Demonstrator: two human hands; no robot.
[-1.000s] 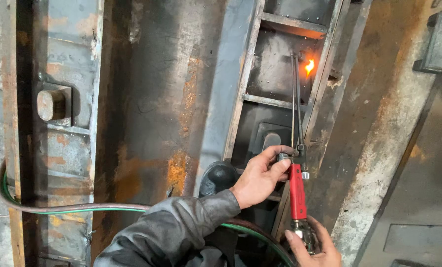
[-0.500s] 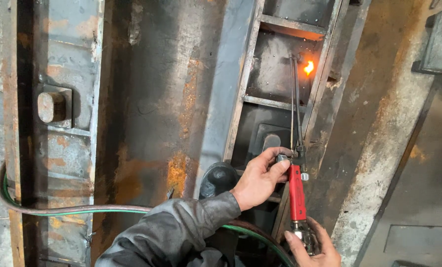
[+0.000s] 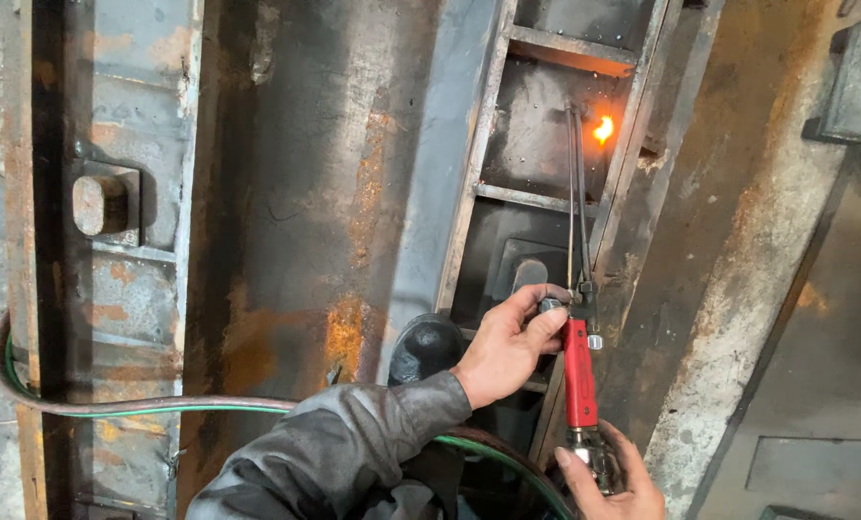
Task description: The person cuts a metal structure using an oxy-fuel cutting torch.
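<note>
- I held the cutting torch (image 3: 579, 371), red-handled, with its long tubes running up into the steel frame (image 3: 469, 193).
- My left hand (image 3: 508, 347) sat just left of the torch, fingers closed around the valve knob at the handle's top.
- My right hand (image 3: 612, 481) gripped the torch's lower end, fingers wrapped on it.
- The flame (image 3: 603, 128) burned at the torch tip.
- The hose (image 3: 142, 406) lay well left of the torch.
</note>
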